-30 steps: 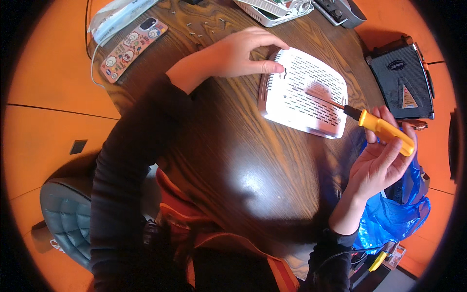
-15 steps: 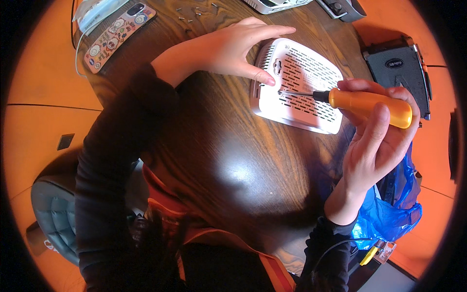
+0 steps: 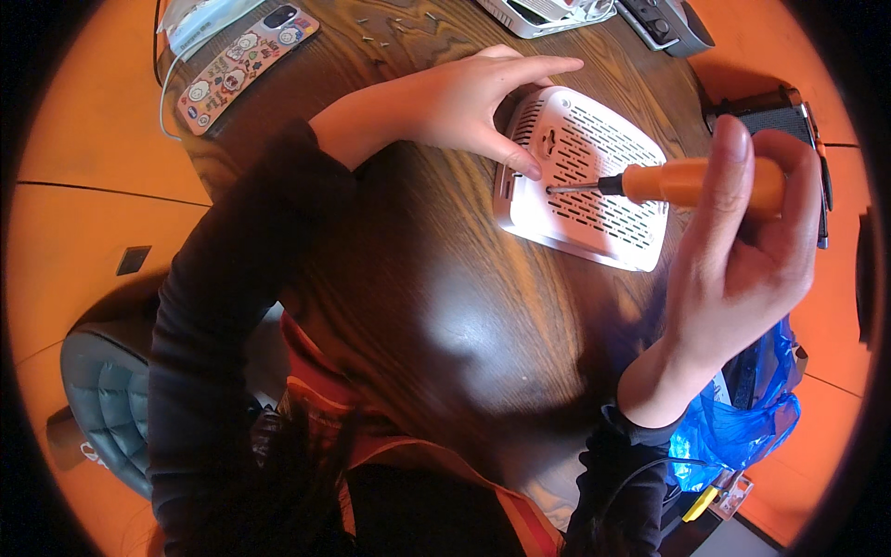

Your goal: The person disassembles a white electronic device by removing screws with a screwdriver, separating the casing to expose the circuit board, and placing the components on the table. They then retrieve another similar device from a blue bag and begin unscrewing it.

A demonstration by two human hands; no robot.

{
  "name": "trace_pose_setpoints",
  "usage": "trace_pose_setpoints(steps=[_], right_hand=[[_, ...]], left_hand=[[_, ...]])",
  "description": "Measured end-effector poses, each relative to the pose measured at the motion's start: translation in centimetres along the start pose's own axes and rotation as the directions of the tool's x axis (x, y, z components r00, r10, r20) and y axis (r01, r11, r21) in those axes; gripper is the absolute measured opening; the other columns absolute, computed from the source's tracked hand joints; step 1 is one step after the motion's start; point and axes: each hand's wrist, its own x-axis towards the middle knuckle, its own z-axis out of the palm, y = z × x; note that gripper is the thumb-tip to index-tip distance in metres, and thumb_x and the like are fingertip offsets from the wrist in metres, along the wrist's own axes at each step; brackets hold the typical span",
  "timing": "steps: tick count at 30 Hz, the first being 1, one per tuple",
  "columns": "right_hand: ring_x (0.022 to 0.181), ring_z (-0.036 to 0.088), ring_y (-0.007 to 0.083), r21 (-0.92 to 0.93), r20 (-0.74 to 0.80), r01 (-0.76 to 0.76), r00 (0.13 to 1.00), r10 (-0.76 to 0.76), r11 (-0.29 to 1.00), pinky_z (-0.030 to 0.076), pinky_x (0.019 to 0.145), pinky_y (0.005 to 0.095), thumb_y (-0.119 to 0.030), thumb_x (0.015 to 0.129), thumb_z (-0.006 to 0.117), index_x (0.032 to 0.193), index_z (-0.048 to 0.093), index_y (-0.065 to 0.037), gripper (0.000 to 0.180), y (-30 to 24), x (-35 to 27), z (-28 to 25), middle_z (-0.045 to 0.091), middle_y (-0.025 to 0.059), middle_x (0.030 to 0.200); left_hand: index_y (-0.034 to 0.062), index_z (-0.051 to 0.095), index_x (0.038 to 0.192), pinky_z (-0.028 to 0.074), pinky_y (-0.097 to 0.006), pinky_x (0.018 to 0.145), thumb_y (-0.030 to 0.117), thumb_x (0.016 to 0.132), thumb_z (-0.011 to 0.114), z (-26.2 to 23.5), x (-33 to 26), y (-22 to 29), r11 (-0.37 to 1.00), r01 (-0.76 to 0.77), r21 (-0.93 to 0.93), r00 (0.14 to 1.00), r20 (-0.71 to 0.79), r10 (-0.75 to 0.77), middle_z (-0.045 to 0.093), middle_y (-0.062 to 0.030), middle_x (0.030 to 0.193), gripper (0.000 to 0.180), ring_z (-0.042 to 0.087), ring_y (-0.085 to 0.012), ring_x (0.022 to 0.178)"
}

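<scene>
A white plastic housing (image 3: 529, 218) with rows of vent slots lies slots-up on the dark wooden table (image 3: 408, 251). My left hand (image 3: 464, 104) grips its left end, thumb pressed on the top face and index finger reaching past the far corner; the other fingers are mostly hidden. From the right, my right hand (image 3: 742, 265) holds a screwdriver (image 3: 682, 182) by its orange-yellow handle, with the thumb raised over it. The screwdriver's metal tip meets the housing just below my left thumb, at what looks like a screw hole.
Several small screws (image 3: 371, 41) lie on the far part of the table. A phone in a patterned case (image 3: 246, 72) rests at the far left. Beyond the housing stand a white plastic shell (image 3: 534, 20) and a dark strapped device (image 3: 664, 26). A blue plastic bag (image 3: 742, 429) hangs at the right.
My right hand has shifted its grip on the screwdriver, the thumb now higher and the fingers turned round the handle. The whole view has moved slightly; the tip stays at the same spot.
</scene>
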Motion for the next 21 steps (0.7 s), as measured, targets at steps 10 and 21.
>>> trace_pose_setpoints(steps=[10,21], right_hand=[[0.065,0.049,0.0087,0.267,0.206,0.281,0.918,-0.340,0.922,0.036,0.055,0.0167,-0.009,0.088,0.052,0.095,0.052,-0.001,0.011,1.4,1.7,-0.5,0.052,0.0055,0.078],[0.083,0.065,0.0277,0.268,-0.138,0.194,0.977,-0.162,0.944,0.055,0.069,0.0293,0.002,0.080,0.060,0.111,0.040,0.001,0.037,2.2,-0.5,1.5,0.059,0.0183,0.098]], left_hand=[[0.0088,0.023,0.139,0.036,-0.036,0.095,0.037,0.060,0.080,-0.1,0.2,-0.2,0.997,-0.052,0.055,0.998,-0.025,0.053,0.052,-0.0172,0.114,0.102,0.044,-0.0293,0.111],[0.0140,0.019,0.141,0.028,-0.040,0.100,0.026,0.061,0.079,-0.1,0.0,0.0,1.000,0.019,0.005,1.000,0.008,-0.019,0.051,-0.0111,0.121,0.101,0.042,-0.0270,0.115]])
